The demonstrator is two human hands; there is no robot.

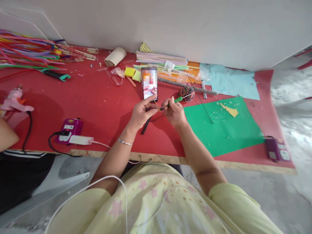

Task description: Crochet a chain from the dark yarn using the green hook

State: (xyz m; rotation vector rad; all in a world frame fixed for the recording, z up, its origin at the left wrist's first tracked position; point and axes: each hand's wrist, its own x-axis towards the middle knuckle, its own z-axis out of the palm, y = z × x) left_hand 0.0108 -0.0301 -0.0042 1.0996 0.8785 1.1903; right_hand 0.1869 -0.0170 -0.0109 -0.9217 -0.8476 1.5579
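Close together over the red table, my two hands meet just below a lit phone [149,85]. My left hand [143,113] is closed, pinching a strand of yarn [156,103] between thumb and fingers. My right hand [175,112] is wrapped round a green-handled crochet hook [178,99], whose thin metal end points toward my left fingers. A small bit of coloured yarnwork [161,110] shows between the fingertips, too small to make out well. Behind my right hand lies a ball of multicoloured yarn [187,93].
A green sheet [226,130] with scraps lies right, a brown stick [187,85] and straws [161,58] behind. Left are a cardboard tube [115,57], a purple power socket [73,126] with cords, and pliers [56,75]. Another person's arm [7,136] is at far left.
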